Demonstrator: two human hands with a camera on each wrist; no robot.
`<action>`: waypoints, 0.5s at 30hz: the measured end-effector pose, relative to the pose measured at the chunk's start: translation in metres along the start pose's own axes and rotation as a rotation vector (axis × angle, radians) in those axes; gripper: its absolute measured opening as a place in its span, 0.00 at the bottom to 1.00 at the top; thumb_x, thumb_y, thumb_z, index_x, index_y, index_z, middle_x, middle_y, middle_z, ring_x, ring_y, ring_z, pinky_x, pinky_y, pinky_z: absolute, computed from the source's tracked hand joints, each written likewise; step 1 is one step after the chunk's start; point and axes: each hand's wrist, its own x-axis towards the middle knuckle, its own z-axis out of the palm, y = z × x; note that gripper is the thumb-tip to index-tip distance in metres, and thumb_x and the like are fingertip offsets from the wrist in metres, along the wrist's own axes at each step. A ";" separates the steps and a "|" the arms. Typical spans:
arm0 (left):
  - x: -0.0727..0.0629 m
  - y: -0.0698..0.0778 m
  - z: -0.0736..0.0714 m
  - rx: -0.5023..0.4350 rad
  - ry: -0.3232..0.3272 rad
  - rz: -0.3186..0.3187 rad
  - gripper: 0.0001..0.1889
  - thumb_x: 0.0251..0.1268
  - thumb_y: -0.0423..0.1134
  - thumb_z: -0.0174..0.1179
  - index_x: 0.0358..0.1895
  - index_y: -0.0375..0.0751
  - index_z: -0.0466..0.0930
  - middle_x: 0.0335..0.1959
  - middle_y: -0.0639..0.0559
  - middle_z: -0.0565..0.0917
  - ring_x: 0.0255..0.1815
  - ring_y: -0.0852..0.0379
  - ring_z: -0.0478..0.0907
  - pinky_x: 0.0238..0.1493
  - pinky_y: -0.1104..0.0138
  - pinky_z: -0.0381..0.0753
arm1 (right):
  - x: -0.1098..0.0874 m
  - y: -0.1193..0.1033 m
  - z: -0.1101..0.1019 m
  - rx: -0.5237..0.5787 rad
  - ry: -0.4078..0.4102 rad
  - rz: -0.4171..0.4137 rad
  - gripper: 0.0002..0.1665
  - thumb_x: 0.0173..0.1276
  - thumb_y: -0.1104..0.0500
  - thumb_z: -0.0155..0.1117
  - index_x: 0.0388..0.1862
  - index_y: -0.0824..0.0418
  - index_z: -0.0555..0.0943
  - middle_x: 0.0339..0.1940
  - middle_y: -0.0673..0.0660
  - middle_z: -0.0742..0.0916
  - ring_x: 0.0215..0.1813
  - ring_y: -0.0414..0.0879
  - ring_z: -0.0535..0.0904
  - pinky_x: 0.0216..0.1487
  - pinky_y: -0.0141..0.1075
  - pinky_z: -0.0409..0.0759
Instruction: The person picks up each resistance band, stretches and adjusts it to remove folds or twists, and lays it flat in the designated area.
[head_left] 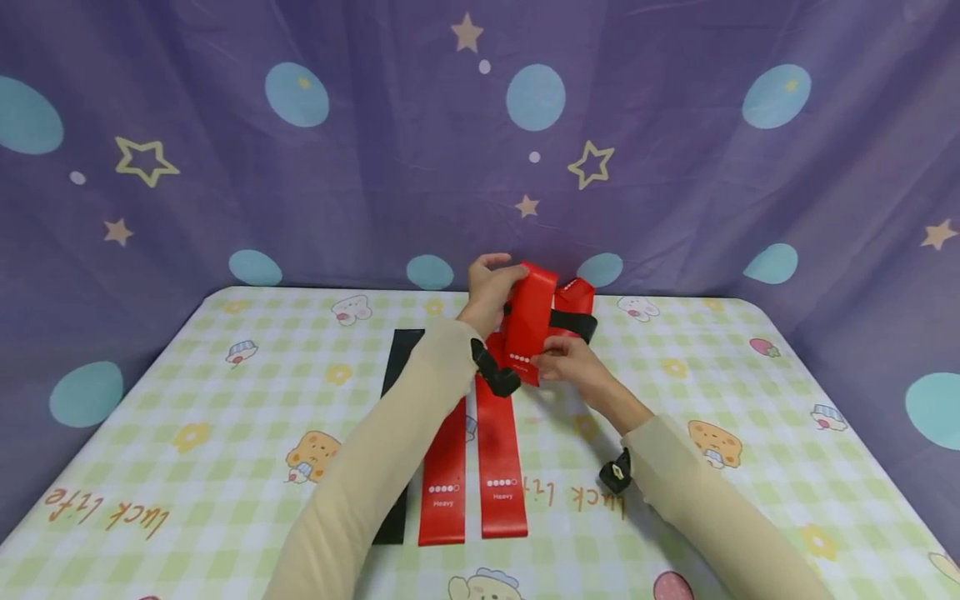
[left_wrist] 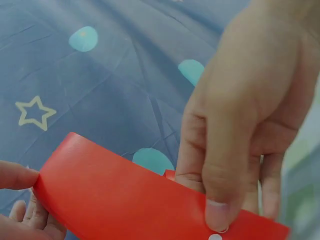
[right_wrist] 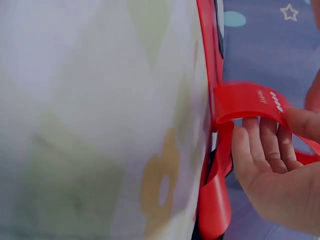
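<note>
Between both hands hangs a red resistance band (head_left: pixel 531 312) marked "Heavy" with white dots. My left hand (head_left: pixel 491 292) pinches its upper end, where the band folds over; in the left wrist view the left hand's fingertips (left_wrist: pixel 22 177) hold that edge. My right hand (head_left: pixel 572 365) grips the band lower down, by the white dots, thumb in front and fingers behind, as the right wrist view of the right hand (right_wrist: pixel 285 185) shows. Just behind the hands, another red band (head_left: pixel 576 293) and a black band (head_left: pixel 573 323) lie looped and tangled, partly hidden.
Two red bands printed "Heavy", the left red band (head_left: pixel 442 508) and right red band (head_left: pixel 502 500), lie flat side by side. A black band (head_left: pixel 392 525) lies left of them, partly under the left sleeve. The checked tablecloth (head_left: pixel 225 400) meets a purple curtain (head_left: pixel 420 183) behind.
</note>
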 end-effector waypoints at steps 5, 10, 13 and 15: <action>0.005 -0.006 -0.004 -0.111 0.051 -0.054 0.21 0.53 0.23 0.62 0.53 0.30 0.70 0.23 0.52 0.74 0.20 0.62 0.71 0.24 0.74 0.74 | -0.013 -0.003 0.004 0.013 -0.024 -0.013 0.07 0.66 0.69 0.53 0.42 0.71 0.71 0.27 0.49 0.80 0.28 0.39 0.79 0.36 0.33 0.84; 0.006 -0.009 -0.007 -0.149 0.076 -0.139 0.26 0.53 0.24 0.63 0.58 0.30 0.69 0.28 0.52 0.75 0.26 0.61 0.72 0.27 0.73 0.74 | -0.025 -0.007 0.011 0.013 -0.036 -0.039 0.07 0.65 0.69 0.55 0.41 0.71 0.71 0.27 0.50 0.79 0.28 0.39 0.78 0.33 0.33 0.84; 0.006 -0.010 -0.009 -0.205 0.098 -0.193 0.30 0.52 0.22 0.62 0.62 0.31 0.66 0.30 0.51 0.74 0.28 0.59 0.72 0.29 0.72 0.75 | -0.033 -0.009 0.015 -0.001 -0.042 -0.045 0.09 0.64 0.69 0.56 0.42 0.72 0.71 0.28 0.50 0.79 0.30 0.39 0.78 0.33 0.33 0.83; 0.006 -0.010 -0.011 -0.246 0.118 -0.222 0.30 0.51 0.20 0.62 0.61 0.33 0.65 0.29 0.52 0.72 0.28 0.59 0.70 0.31 0.72 0.75 | -0.038 -0.011 0.017 -0.009 -0.046 -0.047 0.11 0.65 0.68 0.56 0.44 0.73 0.72 0.29 0.51 0.80 0.31 0.40 0.79 0.34 0.33 0.84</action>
